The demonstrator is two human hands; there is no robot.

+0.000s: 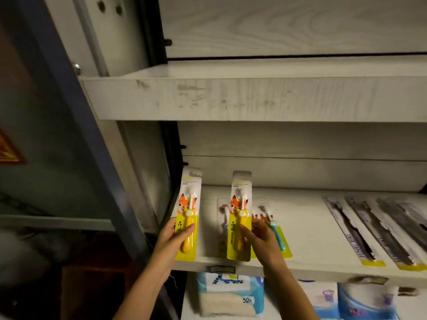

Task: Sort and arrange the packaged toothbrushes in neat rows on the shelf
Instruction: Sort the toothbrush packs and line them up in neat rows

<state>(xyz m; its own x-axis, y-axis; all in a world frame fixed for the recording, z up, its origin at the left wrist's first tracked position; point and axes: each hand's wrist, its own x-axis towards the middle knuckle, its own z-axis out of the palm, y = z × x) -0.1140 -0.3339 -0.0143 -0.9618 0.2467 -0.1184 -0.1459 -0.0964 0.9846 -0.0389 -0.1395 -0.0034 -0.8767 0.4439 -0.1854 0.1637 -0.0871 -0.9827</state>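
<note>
Left hand [173,237], thumb curled across the front, grips a yellow fox-printed toothbrush pack [189,211] at the left end of the white wooden shelf [323,271]. Right hand [262,236] pinches a matching second yellow pack [240,213]. Beyond lie a teal-handled toothbrush pack [278,235] and dark-handled packs [360,229]. Step, as judged: grouping like packs. Next: lay both flat, edges aligned.

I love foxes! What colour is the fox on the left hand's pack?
Orange. The head view shows it on the pack the left hand holds.
</note>
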